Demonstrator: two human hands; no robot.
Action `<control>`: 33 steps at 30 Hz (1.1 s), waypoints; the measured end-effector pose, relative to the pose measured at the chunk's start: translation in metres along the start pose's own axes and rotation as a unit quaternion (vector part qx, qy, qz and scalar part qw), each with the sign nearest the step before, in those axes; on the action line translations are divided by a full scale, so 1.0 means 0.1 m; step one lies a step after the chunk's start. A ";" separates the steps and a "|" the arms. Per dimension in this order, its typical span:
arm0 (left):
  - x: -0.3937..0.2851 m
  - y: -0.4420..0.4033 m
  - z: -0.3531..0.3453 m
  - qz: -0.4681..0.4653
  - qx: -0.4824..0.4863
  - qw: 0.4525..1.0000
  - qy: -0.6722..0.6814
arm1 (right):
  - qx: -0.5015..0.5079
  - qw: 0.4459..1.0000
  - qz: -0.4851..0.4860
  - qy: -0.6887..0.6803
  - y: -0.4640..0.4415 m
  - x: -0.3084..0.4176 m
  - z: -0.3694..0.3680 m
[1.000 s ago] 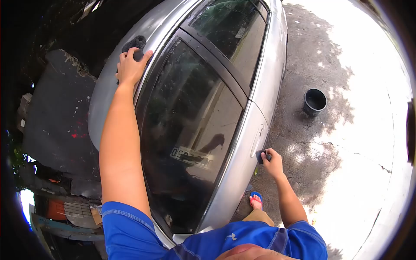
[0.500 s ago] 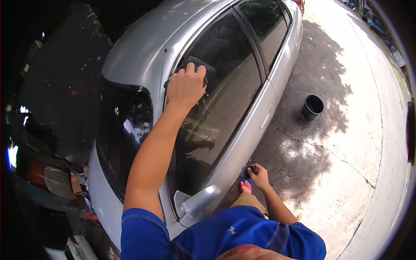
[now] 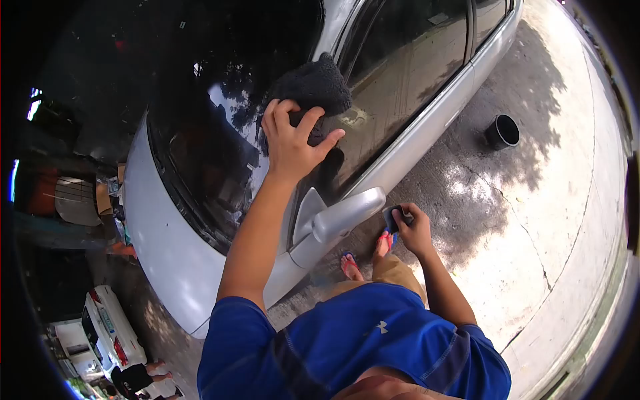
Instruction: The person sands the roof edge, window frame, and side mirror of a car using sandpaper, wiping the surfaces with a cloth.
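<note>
My left hand point(image 3: 292, 145) is at the near edge of a dark grey microfibre cloth point(image 3: 313, 85), fingers curled onto it and thumb held out to the side. The bunched cloth lies across the windshield pillar of a silver car, between the dark windshield point(image 3: 207, 147) and the front side window point(image 3: 407, 67). Low beside the car, my right hand point(image 3: 417, 230) is closed round a small dark block-like thing point(image 3: 396, 218) with a greyish flat face; its kind is unclear. The side mirror point(image 3: 350, 212) sticks out between my arms.
A black bucket point(image 3: 503, 132) stands on the concrete ground point(image 3: 460, 200), right of the car. My feet in flip-flops point(image 3: 350, 265) are close beside the car. At lower left are a white car point(image 3: 110, 327) and a person in dark clothes point(image 3: 137, 379).
My left hand and the cloth have shifted from the top of the side window to the windshield pillar. The view has moved towards the hood. My right hand still holds the dark thing.
</note>
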State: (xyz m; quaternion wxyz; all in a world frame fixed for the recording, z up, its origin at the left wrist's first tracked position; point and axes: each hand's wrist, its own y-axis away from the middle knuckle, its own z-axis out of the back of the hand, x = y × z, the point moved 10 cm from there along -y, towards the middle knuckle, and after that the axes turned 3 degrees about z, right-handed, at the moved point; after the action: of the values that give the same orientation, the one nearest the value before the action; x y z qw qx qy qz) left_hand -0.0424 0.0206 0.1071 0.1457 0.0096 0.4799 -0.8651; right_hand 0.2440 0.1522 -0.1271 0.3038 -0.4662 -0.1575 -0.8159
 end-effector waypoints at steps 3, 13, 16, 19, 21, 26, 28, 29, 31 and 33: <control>-0.05 0.20 0.12 0.022 -0.048 0.999 0.004 | -0.003 0.998 0.030 -0.060 -0.19 0.52 -0.01; 0.23 -0.12 -0.22 0.054 -0.036 0.997 -0.043 | 0.052 0.987 -0.027 -0.147 0.08 0.31 -0.28; 0.23 -0.09 -0.04 0.000 -0.063 0.998 -0.007 | 0.040 0.988 0.022 -0.146 0.24 0.31 -0.33; 0.28 0.42 0.15 -0.015 0.018 1.000 0.005 | 0.013 0.985 0.038 -0.169 0.36 0.49 -0.32; 0.35 0.92 0.31 -0.024 0.043 0.999 0.013 | -0.013 0.982 0.073 -0.176 0.37 0.76 -0.34; 0.46 2.07 0.65 0.001 0.028 0.999 0.027 | -0.080 0.961 0.232 -0.126 0.01 1.72 -0.82; 0.57 2.49 0.76 0.010 0.058 0.997 0.040 | -0.117 0.952 0.275 -0.072 -0.21 2.01 -1.12; 0.67 2.66 0.79 0.009 0.085 0.995 0.046 | -0.132 0.949 0.283 -0.043 -0.34 2.08 -1.27; 0.89 3.13 0.98 0.034 0.120 0.991 0.057 | -0.212 0.938 0.271 -0.040 -0.68 2.24 -1.20; 1.18 3.51 1.09 0.072 0.119 0.988 0.061 | -0.327 0.904 0.273 -0.045 -1.07 2.43 -0.84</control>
State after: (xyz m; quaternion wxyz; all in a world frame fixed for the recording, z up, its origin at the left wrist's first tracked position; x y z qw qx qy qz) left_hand -0.0505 -0.2730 -0.1430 0.1762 0.1139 0.3798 -0.9009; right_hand 0.0264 0.1039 0.0401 0.3378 -0.6003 0.2379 -0.6848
